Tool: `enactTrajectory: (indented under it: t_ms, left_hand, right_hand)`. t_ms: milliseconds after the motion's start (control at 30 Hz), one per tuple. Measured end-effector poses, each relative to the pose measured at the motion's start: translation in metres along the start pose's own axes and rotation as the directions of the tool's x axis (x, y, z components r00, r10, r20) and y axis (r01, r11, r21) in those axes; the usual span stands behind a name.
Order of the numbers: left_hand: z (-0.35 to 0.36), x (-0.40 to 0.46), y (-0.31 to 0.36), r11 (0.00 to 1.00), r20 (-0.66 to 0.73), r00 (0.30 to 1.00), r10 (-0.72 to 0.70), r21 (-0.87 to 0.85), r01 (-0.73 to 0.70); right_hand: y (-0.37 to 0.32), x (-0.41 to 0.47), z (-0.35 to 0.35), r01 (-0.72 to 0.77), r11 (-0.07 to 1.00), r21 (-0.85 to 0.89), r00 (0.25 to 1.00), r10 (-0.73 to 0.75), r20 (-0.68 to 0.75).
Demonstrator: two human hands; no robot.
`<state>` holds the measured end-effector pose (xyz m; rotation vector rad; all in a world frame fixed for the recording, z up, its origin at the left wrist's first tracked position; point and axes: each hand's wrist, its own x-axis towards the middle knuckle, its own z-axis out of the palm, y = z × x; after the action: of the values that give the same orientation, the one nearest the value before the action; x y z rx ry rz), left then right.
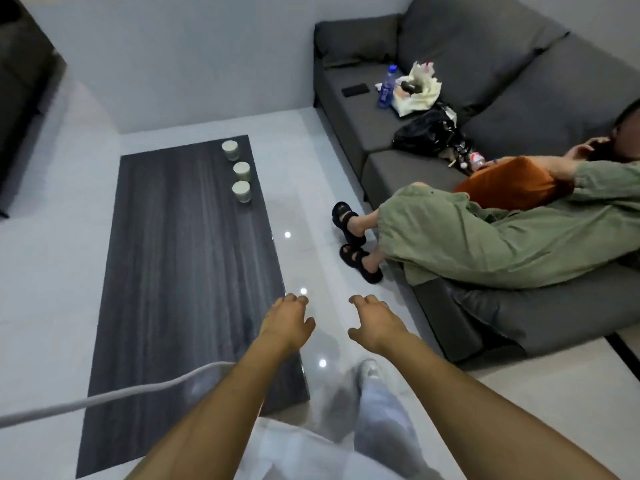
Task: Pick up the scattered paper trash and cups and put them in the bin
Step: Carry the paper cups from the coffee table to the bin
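Both hands are reaching forward holding nothing: left hand [287,320] and right hand [375,322] hovering with fingers loosely spread over the floor beside the dark table [180,271]. Three cups [241,171] are standing in a row on the table's far right edge, untouched. Paper trash [417,90] is sitting on the sofa [485,57]. No bin showing. Task looking barely begun; cups and paper remaining.

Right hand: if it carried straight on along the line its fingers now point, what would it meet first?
Probably the sandalled feet of the person seated on the sofa. The right hand is open, holds nothing, and points up-frame over bare floor. Depth is unclear; it might pass above them.
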<state>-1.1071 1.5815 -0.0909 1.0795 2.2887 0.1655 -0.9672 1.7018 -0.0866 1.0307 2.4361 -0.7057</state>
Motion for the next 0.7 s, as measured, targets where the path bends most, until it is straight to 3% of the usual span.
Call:
enactTrajectory:
  t_ms: [367,700]
  left_hand:
    - [-0.068,0.152,0.037,0.95,-0.08,0.961,-0.267,-0.187,0.248]
    - [-0.153,0.28,-0.038,0.873,-0.082,0.89,-0.448,-0.254,0.416]
  right_hand:
    - [0.014,0.189,-0.139,0.218,0.962,-0.165,0.972,-0.2,0.122]
    - [-0.073,0.359,-0.197,0.361,0.916,-0.174,0.92,-0.319,0.228]
